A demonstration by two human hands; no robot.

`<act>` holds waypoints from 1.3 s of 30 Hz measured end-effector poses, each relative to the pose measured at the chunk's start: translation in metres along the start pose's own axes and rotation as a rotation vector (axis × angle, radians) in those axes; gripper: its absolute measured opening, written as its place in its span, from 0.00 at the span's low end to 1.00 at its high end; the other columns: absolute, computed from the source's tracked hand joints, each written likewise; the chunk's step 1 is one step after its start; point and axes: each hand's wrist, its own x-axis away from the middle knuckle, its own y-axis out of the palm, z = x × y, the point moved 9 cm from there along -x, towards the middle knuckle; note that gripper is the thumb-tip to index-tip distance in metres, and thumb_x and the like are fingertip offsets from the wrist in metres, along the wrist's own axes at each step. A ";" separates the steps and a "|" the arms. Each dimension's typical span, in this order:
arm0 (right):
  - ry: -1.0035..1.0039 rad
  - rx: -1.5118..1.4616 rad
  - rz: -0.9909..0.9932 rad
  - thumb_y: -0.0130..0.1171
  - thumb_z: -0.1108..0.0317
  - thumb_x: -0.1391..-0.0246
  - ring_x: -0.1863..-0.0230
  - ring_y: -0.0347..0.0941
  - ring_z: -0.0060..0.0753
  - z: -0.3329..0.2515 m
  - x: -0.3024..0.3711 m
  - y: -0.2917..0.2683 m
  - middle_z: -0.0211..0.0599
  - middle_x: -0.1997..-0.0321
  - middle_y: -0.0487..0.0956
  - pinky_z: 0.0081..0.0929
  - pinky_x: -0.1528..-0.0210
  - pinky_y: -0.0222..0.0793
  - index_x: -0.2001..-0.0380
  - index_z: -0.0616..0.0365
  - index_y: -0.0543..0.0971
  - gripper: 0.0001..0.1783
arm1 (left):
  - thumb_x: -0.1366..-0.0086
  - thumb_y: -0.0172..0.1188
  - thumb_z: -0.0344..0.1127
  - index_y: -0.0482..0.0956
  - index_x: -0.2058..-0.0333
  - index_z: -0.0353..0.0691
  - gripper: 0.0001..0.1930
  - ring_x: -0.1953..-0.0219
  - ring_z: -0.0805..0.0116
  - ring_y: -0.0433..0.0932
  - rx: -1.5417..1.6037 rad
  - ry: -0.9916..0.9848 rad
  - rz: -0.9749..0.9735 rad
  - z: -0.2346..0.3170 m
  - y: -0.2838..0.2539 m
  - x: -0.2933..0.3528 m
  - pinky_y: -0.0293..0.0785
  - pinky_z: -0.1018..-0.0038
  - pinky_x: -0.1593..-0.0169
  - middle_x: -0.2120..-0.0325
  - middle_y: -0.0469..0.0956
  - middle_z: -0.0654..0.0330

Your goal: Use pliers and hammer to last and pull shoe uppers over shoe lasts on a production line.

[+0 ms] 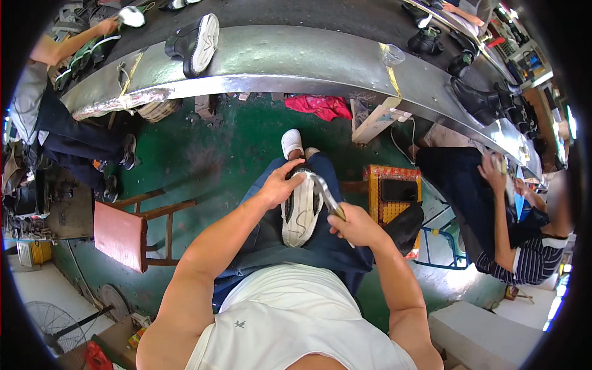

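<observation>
A shoe [301,216] lies sole up across my lap, its pale underside facing me and its dark upper showing at the rim. My left hand [279,187] is closed round the shoe's far end, thumb pressed on the underside. In my right hand [357,225] is a curved metal hand tool [323,188] with a yellowish grip. Its curved end meets the shoe's far end near my left thumb. Whether it is a hammer or pincers I cannot make out.
Ahead runs a metal-edged bench [271,55] with a black boot [193,46] on it. A stool [121,235] stands at the left, and a woven seat [383,200] holding a dark phone-like object at the right. Co-workers sit or stand on both sides. More dark boots [475,98] line the right bench.
</observation>
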 end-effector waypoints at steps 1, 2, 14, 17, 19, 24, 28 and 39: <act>0.048 -0.083 0.045 0.53 0.63 0.33 0.65 0.81 0.53 -0.007 0.004 -0.005 0.49 0.69 0.83 0.43 0.60 0.75 0.65 0.65 0.74 0.14 | 0.29 0.61 0.34 0.70 0.34 0.44 0.26 0.48 0.72 0.75 0.023 -0.022 -0.021 0.001 0.003 0.000 0.72 0.73 0.42 0.47 0.76 0.60; -0.100 -0.113 0.185 0.51 0.59 0.31 0.66 0.81 0.53 -0.023 0.004 -0.011 0.51 0.69 0.83 0.43 0.61 0.75 0.63 0.66 0.74 0.17 | 0.30 0.62 0.34 0.69 0.34 0.45 0.27 0.47 0.72 0.74 0.046 -0.043 -0.042 0.002 0.005 0.001 0.72 0.73 0.42 0.46 0.76 0.59; 0.079 -0.138 0.066 0.60 0.62 0.38 0.63 0.78 0.46 0.060 0.029 0.031 0.45 0.68 0.79 0.39 0.57 0.72 0.60 0.60 0.75 0.12 | 0.38 0.61 0.29 0.47 0.26 0.34 0.45 0.35 0.62 0.70 0.176 -0.064 -0.056 -0.059 0.000 0.066 0.62 0.72 0.32 0.34 0.68 0.47; -0.014 0.067 0.030 0.60 0.66 0.39 0.70 0.75 0.43 0.047 0.040 0.040 0.42 0.72 0.78 0.34 0.61 0.72 0.49 0.60 0.75 0.17 | 0.44 0.56 0.22 0.43 0.24 0.38 0.49 0.33 0.62 0.67 0.119 -0.110 -0.131 -0.056 0.008 0.073 0.59 0.73 0.31 0.33 0.66 0.49; -0.006 0.167 -0.044 0.59 0.68 0.40 0.65 0.76 0.59 0.044 0.045 0.045 0.52 0.66 0.79 0.42 0.58 0.73 0.47 0.59 0.75 0.18 | 0.49 0.55 0.20 0.40 0.24 0.40 0.53 0.31 0.61 0.63 0.088 -0.136 -0.132 -0.061 0.010 0.075 0.57 0.73 0.30 0.31 0.62 0.49; -0.150 0.305 -0.018 0.59 0.69 0.41 0.51 0.75 0.64 0.026 0.051 0.045 0.59 0.53 0.78 0.50 0.50 0.72 0.42 0.67 0.71 0.25 | 0.48 0.69 0.30 0.33 0.25 0.35 0.60 0.28 0.57 0.58 -0.007 -0.047 -0.127 -0.067 0.024 0.087 0.52 0.71 0.28 0.29 0.57 0.44; -0.238 0.449 0.038 0.58 0.67 0.42 0.52 0.77 0.60 0.010 0.051 0.042 0.58 0.52 0.78 0.44 0.48 0.74 0.38 0.70 0.68 0.30 | 0.48 0.76 0.33 0.29 0.26 0.33 0.66 0.28 0.59 0.56 -0.010 -0.042 -0.118 -0.057 0.035 0.093 0.51 0.70 0.27 0.29 0.55 0.46; -0.341 0.522 -0.181 0.61 0.69 0.45 0.60 0.78 0.55 -0.004 0.034 0.062 0.49 0.66 0.79 0.49 0.58 0.74 0.62 0.63 0.76 0.11 | 0.46 0.77 0.32 0.25 0.27 0.33 0.67 0.28 0.60 0.57 0.146 -0.016 -0.190 -0.076 0.036 0.104 0.53 0.69 0.27 0.29 0.55 0.47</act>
